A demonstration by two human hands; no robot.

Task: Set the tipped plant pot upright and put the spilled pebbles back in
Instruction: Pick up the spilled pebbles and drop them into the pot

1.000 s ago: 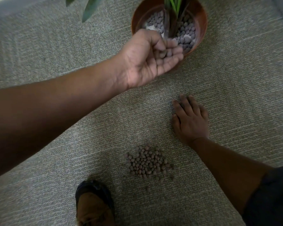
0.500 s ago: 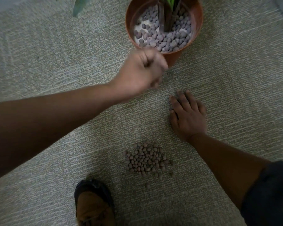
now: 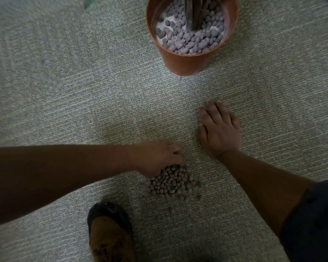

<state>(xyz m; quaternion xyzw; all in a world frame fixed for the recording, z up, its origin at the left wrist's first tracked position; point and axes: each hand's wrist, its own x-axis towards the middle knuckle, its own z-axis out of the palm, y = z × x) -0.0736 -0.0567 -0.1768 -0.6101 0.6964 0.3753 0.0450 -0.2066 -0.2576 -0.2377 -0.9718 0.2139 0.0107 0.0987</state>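
Item 1. Plant pot [image 3: 186, 62]: terracotta-coloured, upright on the carpet [image 3: 64, 82] at the top of the view, its upper rim cut off by the frame edge. Filled with grey-purple pebbles around dark stems [image 3: 194, 14]; a white patch shows at the inner left. No label or writing can be read on its wall.

Item 2. Spilled pebbles [image 3: 172, 183]: a compact brown heap on the carpet, lower centre, well apart from the pot. A few strays lie just right of and below the heap. A broad band of bare carpet runs between heap and pot.

Item 3. Left hand [image 3: 157, 157]: reaches in from the left edge, knuckles up, at the heap's upper left rim. Its fingers [image 3: 175, 153] are curled downward, the tips hidden beneath the hand where they meet the pebbles; whether they have closed on any cannot be told.

Item 4. Right hand [image 3: 219, 132]: laid palm down on the carpet, just right of and above the heap, apart from it. Fingers [image 3: 209, 114] straight and close together, holding nothing, pointing toward the pot.

Item 5. Shoe [image 3: 110, 233]: brown with dark toe, at the bottom edge, below left of the heap.

Item 6. Leaf tip [image 3: 89, 1]: green, at the top edge left of the pot.

Item 7. Dark sleeve [image 3: 314, 222]: lower right corner.
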